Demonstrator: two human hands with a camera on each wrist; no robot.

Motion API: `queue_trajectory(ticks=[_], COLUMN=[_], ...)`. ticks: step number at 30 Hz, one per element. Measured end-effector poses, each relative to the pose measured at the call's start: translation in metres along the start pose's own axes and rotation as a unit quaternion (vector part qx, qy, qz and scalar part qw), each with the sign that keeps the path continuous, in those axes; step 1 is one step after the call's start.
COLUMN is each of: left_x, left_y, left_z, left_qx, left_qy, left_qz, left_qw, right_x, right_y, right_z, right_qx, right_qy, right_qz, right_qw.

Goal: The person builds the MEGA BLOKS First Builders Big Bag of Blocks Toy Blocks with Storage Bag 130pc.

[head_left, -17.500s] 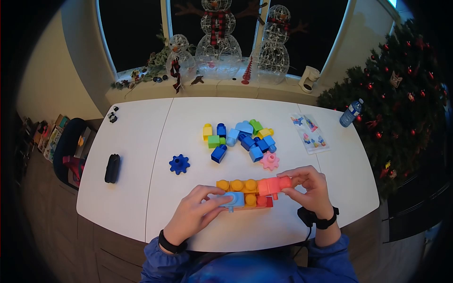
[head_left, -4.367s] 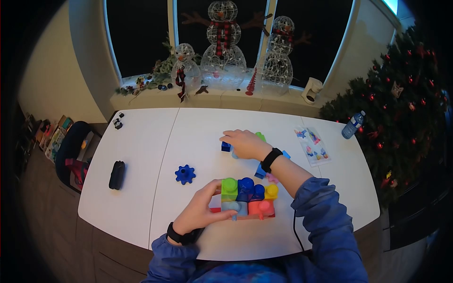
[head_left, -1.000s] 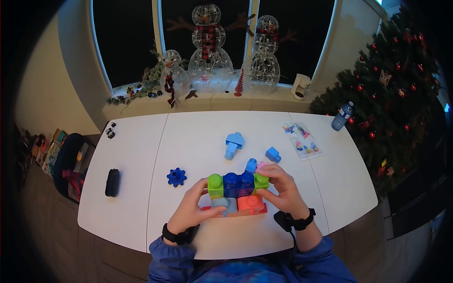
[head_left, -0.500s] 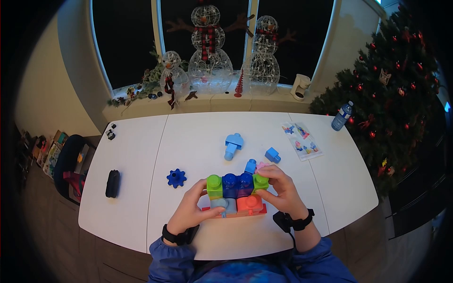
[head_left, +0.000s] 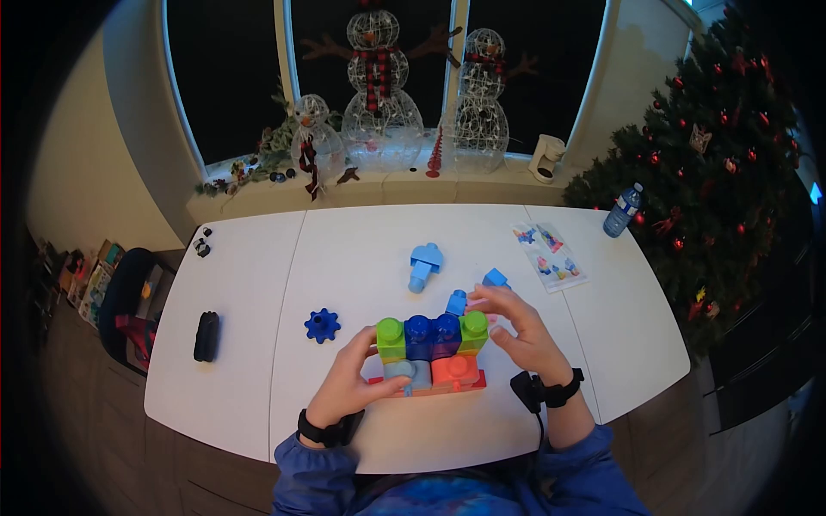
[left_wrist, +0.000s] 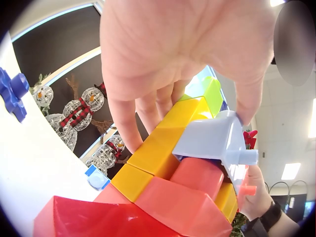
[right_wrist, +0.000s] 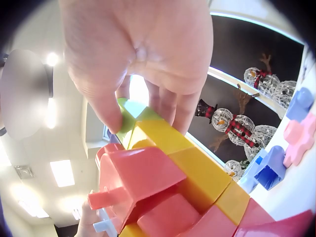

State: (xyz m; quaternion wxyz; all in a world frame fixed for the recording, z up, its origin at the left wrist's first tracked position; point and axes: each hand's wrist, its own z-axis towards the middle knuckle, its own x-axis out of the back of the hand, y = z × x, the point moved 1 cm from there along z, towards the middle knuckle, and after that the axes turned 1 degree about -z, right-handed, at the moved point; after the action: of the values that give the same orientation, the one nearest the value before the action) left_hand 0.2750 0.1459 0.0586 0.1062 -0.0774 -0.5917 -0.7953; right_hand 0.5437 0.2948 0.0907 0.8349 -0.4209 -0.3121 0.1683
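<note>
A build of toy building blocks (head_left: 433, 337) stands near the table's front edge. Its top row has a green block (head_left: 390, 332) at the left, dark blue in the middle and another green block (head_left: 473, 327) at the right. Below, a pale blue piece (left_wrist: 205, 138) and a coral piece (right_wrist: 140, 173) stick out in front, with yellow blocks (left_wrist: 158, 145) behind. My left hand (head_left: 351, 376) grips the build's left end, thumb on the pale blue piece, fingers behind. Beside the right green block is my right hand (head_left: 527, 340), thumb and fingers spread, holding nothing.
Light blue blocks (head_left: 426, 258) lie beyond the build, with more blue blocks (head_left: 457, 301) and a pink gear-shaped piece (right_wrist: 298, 143) by the right hand. A dark blue gear piece (head_left: 323, 326), black case (head_left: 206, 336), picture sheet (head_left: 551, 258) and water bottle (head_left: 623, 211) are farther out.
Over the last second my right hand has let go of the right green block, spreading and shifting a little right. The left hand keeps its grip. Earlier, more loose blocks lay on the table.
</note>
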Motion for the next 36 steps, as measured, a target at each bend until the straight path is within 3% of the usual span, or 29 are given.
queue_trajectory(ticks=[2,5,8,11,14,17,20,23,26,29,36], left_x=[0.0,0.0,0.0,-0.001,0.001,0.002,0.002,0.001,0.0,0.0,0.0], left_y=[-0.002,-0.002,-0.002,0.0,0.0,-0.001,0.0,0.002,0.002,0.001,0.003], left_z=[0.001,0.001,0.0,0.0,0.0,0.0,0.0,0.001,0.0,0.0,0.0], left_qx=[-0.009,-0.009,-0.004,-0.004,0.001,0.015,0.007,0.007,0.004,-0.007,-0.003], left_qy=[0.006,-0.001,0.0,0.008,-0.001,-0.018,-0.017,-0.016,-0.009,0.002,0.0], left_qz=[0.005,0.006,0.0,-0.002,0.001,0.006,0.007,0.005,0.004,-0.002,0.003], left_qw=[1.0,1.0,1.0,1.0,1.0,1.0,1.0,1.0,1.0,1.0,1.0], right_x=[0.015,0.032,0.037,0.037,0.037,0.032,0.025,0.016,0.002,-0.019,-0.031], right_y=[0.006,0.056,0.091,0.116,0.121,0.059,0.002,-0.05,-0.09,-0.083,-0.081], right_z=[0.013,0.022,0.028,0.032,0.036,0.054,0.067,0.073,0.075,0.072,0.062], right_qx=[-0.038,-0.066,-0.156,-0.155,-0.085,-0.106,0.003,0.047,0.108,0.165,0.124], right_qy=[0.033,0.075,-0.001,-0.019,0.03,0.096,0.107,0.032,-0.08,-0.105,-0.115], right_qz=[-0.095,-0.305,-0.412,-0.421,-0.368,-0.214,-0.14,-0.074,-0.137,-0.161,-0.186], right_qw=[0.994,0.947,0.898,0.894,0.925,0.966,0.984,0.996,0.981,0.967,0.968])
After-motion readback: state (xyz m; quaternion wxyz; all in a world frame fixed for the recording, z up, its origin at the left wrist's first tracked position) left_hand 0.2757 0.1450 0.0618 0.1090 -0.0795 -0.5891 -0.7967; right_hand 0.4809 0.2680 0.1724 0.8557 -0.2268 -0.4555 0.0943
